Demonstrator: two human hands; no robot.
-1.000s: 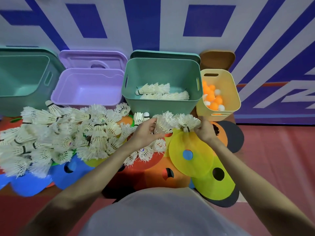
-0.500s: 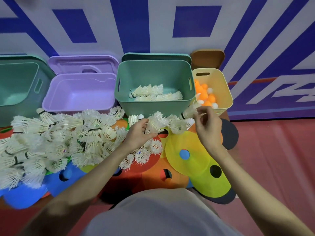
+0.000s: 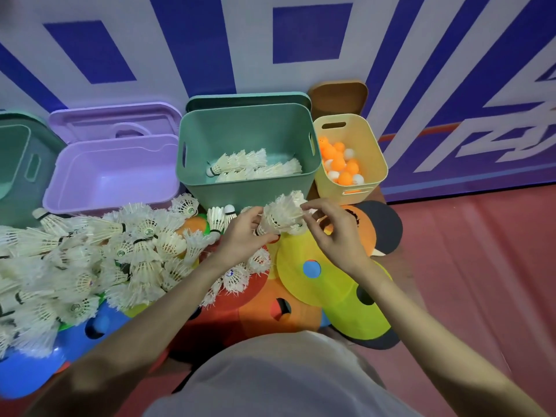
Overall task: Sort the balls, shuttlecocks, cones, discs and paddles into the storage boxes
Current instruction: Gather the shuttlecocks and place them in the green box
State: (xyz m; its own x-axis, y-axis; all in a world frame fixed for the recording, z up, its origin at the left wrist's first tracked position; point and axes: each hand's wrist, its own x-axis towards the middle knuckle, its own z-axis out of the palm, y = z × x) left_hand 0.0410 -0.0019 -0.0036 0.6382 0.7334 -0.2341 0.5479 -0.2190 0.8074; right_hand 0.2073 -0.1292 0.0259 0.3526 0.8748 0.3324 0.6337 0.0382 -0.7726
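- Nearest the camera, both bare forearms reach forward over a spread of flat discs (image 3: pixel 313 284) in yellow, orange, red and blue that overlap each other on the red floor (image 3: pixel 481 281).
- To the right of the discs the floor lies bare up to the wall, the widest free room in view.
- On the left, a heap of loose shuttlecocks (image 3: pixel 90 260) covers the discs and runs off the left edge of the picture.
- The left hand (image 3: pixel 243 236) is closed around the cork end of a stack of shuttlecocks (image 3: pixel 279 215), held just in front of the green box's near wall.
- The right hand (image 3: pixel 334 233) pinches the feather end of the same stack between thumb and fingertips, with the other fingers curled.
- A dark paddle (image 3: pixel 388 227) lies partly under an orange disc to the right of the hands, just before the yellow box.
- The green box (image 3: pixel 246 191) stands open, with rows of shuttlecocks lying on its floor and most of its room free.
- Beside it on the right, touching or nearly so, the yellow box (image 3: pixel 376 158) holds orange and white balls (image 3: pixel 343 167).
- On the left the purple box (image 3: pixel 111 203) stands open, its lid leaning behind it.
- A blue and white wall (image 3: pixel 180 55) closes off the far side.
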